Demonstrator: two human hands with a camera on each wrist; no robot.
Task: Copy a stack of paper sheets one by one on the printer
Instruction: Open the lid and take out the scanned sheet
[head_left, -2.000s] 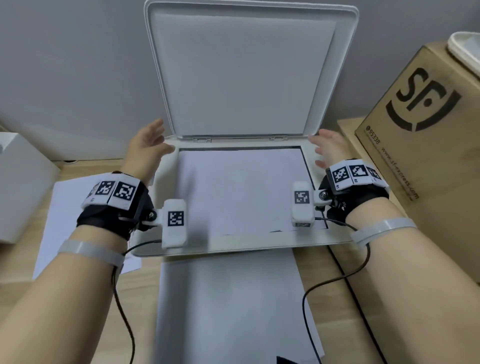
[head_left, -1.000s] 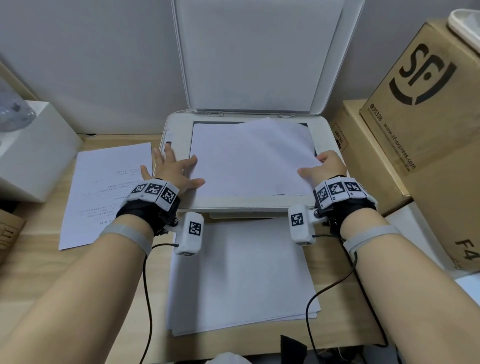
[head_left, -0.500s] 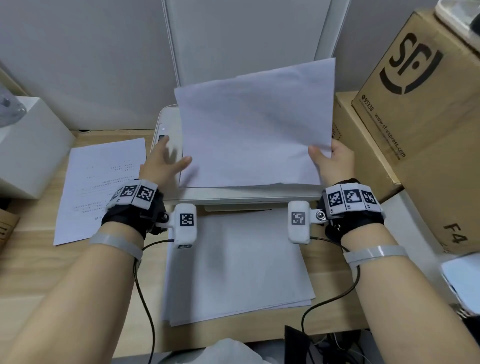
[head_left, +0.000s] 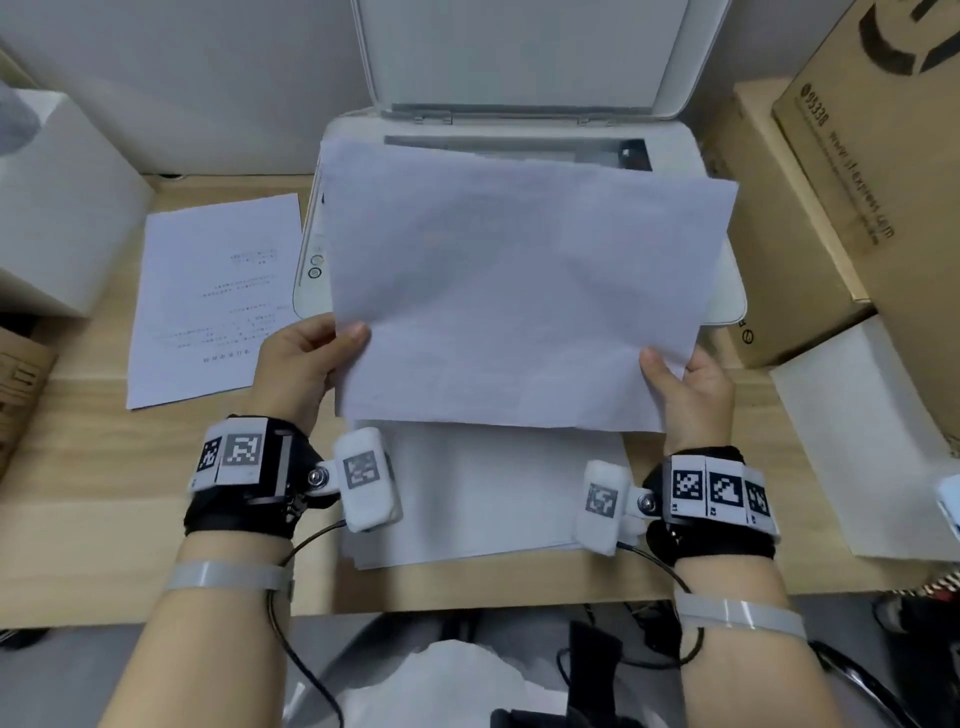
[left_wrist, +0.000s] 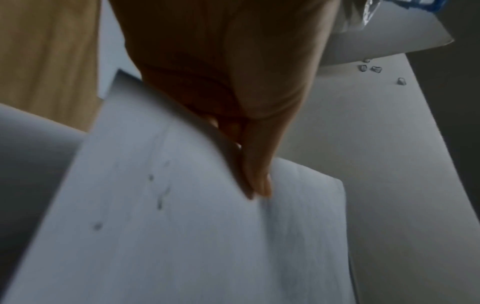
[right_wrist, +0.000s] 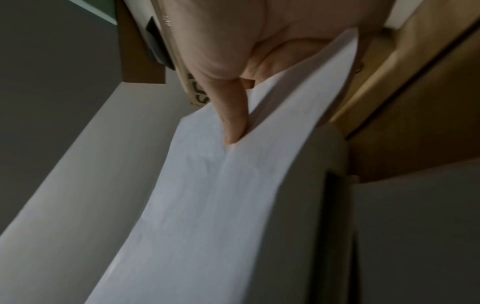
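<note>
A white sheet of paper (head_left: 519, 291) hangs in the air above the printer (head_left: 727, 291), blank side up and tilted. My left hand (head_left: 306, 358) pinches its near left edge, thumb on top. My right hand (head_left: 691, 384) pinches the near right corner the same way. The left wrist view has the thumb pressed onto the sheet (left_wrist: 182, 226), and so does the right wrist view (right_wrist: 207, 195). The printer's lid (head_left: 519, 52) stands open, with a strip of scanner glass (head_left: 519, 148) showing behind the sheet. A stack of sheets (head_left: 483, 493) lies on the desk under my wrists.
A printed page (head_left: 208, 301) lies on the wooden desk (head_left: 104, 493) left of the printer. A white box (head_left: 57, 208) stands at far left. Cardboard boxes (head_left: 841, 182) crowd the right side, with a white flat item (head_left: 857, 441) below them.
The sheet has come off the scanner glass, first lifted by my right hand alone. My left hand has now taken its left edge, and the sheet has moved toward me and lower.
</note>
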